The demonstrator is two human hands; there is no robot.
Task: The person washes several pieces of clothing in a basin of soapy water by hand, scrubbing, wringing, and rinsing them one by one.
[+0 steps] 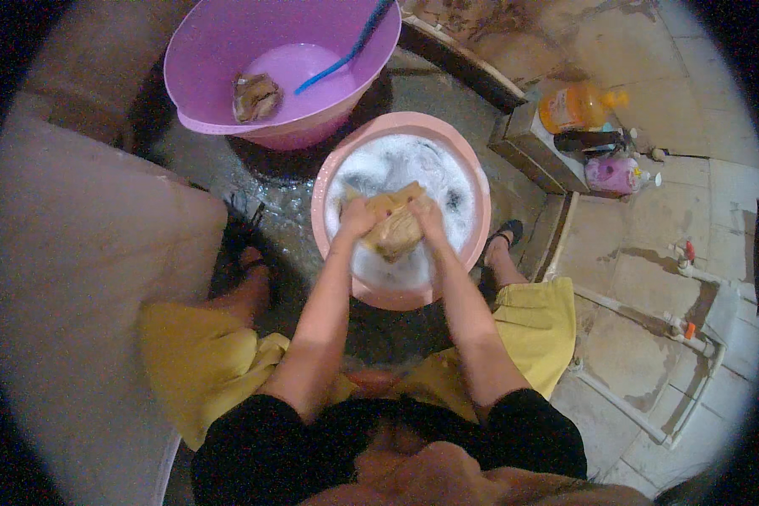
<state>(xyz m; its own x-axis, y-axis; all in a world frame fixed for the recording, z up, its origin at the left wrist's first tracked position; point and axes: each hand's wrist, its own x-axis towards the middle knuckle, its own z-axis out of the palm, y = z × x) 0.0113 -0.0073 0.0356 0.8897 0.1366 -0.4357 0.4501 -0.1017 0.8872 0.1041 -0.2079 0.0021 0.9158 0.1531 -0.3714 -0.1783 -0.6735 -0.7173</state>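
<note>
A person in a black top (253, 451) and yellow bottoms (190, 354) leans over a pink basin (474, 164) of white suds (413, 156), gripping a bunched tan cloth (396, 232) held in the middle of the basin. The fingers of the left hand (359, 217) are closed on the cloth's left side, and those of the right hand (427, 217) on its right; some fingertips are hidden in the folds. Beyond the basin to the left stands a purple tub (198, 63), a crumpled brown cloth (255, 97) and a blue stick (337, 66) inside it. Beyond the basin to the right, a ledge (527, 139) carries an orange bottle (569, 110) and a pink bottle (613, 175), a dark item (584, 140) between them. Farther right of the basin, white pipes (620, 396) with two red-handled taps (690, 253) run along tiles. The person's feet, in dark sandals, flank the basin on the wet floor (287, 223).
</note>
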